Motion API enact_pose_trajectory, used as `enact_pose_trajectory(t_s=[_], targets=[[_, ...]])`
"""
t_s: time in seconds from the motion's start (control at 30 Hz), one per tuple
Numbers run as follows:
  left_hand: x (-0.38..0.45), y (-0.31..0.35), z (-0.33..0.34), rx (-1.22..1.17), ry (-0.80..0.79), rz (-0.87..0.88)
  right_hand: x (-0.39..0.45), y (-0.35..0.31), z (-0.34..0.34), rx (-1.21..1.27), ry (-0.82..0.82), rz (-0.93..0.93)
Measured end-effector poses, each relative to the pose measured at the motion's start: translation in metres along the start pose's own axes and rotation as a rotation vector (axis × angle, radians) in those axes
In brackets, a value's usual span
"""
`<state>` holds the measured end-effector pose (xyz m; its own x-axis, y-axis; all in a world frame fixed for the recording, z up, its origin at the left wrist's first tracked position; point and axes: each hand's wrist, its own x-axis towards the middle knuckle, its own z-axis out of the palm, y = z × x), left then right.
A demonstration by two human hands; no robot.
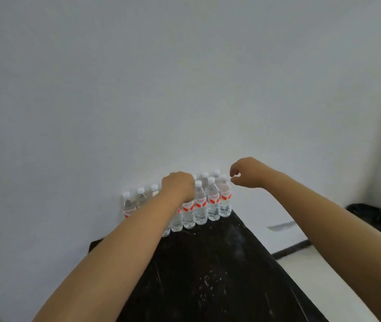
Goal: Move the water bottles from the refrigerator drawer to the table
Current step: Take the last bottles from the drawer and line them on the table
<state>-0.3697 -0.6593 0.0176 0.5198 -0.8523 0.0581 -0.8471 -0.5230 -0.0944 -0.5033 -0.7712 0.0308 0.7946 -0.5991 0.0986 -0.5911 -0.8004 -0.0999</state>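
Several clear water bottles (213, 201) with white caps and red-and-white labels stand upright in rows at the far end of a dark table (219, 275), against the white wall. My left hand (179, 185) is closed over the top of one bottle (188, 214) in the front row; its cap is hidden under my fingers. My right hand (246, 173) hovers just right of the bottles, above the table's far right corner, fingers curled and apart, holding nothing. The refrigerator drawer is out of sight.
A plain white wall (185, 89) rises directly behind the table. Pale floor (324, 275) with a dark baseboard strip lies to the right. A dark bag-like shape (375, 217) and a grey upright surface sit in the right corner.
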Motion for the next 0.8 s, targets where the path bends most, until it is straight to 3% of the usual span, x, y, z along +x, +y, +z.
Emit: enact_pose_trajectory(t_s=[0.23, 0.57, 0.8], targets=[[-0.081, 0.106, -0.017, 0.029, 0.052, 0.408, -0.167, 0.037, -0.020, 0.101, 0.097, 0.316], [-0.241, 0.322, -0.059, -0.098, 0.065, 0.959, -0.466, 0.101, -0.071, 0.011, 0.153, 0.865], [-0.380, 0.483, -0.084, -0.084, 0.217, 1.268, -0.674, 0.149, -0.104, -0.013, 0.157, 1.154]])
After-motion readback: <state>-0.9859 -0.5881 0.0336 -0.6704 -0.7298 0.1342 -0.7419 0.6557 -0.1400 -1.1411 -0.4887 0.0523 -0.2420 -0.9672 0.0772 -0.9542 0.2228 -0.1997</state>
